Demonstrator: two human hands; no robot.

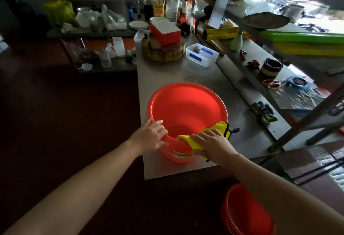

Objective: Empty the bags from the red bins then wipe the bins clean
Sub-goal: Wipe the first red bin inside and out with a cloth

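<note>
A large red bin [186, 108] stands on the near end of a steel table [242, 137], tilted toward me, with no bag in it. My left hand [151, 134] grips its near-left rim, fingers spread over the edge. My right hand [214, 145] presses a yellow cloth [188, 141] against the near rim; the cloth drapes over the edge and along the rim to the right. A second red bin [245, 214] sits on the floor below the table's front edge, partly hidden by my right forearm.
Further along the table are a clear plastic box [202, 55], a round wooden chopping block [163, 52] with a red-and-white box on it, and bottles. A lower shelf on the right holds scissors, gloves and foil. A metal frame leg [301, 124] crosses at the right.
</note>
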